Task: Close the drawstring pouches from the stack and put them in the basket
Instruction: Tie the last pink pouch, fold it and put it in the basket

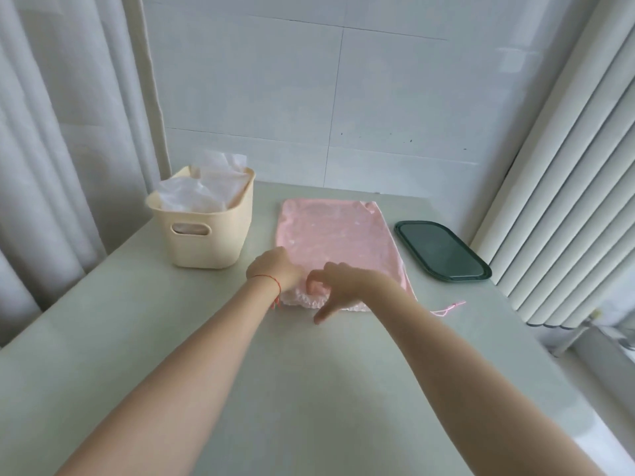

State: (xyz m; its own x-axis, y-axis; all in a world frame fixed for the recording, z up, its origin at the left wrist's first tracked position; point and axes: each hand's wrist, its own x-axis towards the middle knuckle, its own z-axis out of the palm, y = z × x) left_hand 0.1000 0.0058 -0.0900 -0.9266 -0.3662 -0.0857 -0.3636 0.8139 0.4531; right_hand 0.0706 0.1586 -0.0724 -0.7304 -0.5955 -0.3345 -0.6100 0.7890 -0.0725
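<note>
Beige basket (209,231) left, dark green tray (443,250) right of pink pouch (336,235).

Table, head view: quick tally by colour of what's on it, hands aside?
Pink: 1, the pouch stack (pouches in it not countable)
Cream: 1, the basket, pale pouches inside
Dark green: 1, the tray
Total: 3

Just one head cam, wide-angle, looking forward and down over the table (309,389), close up, wall (343,97) right behind it.
</note>
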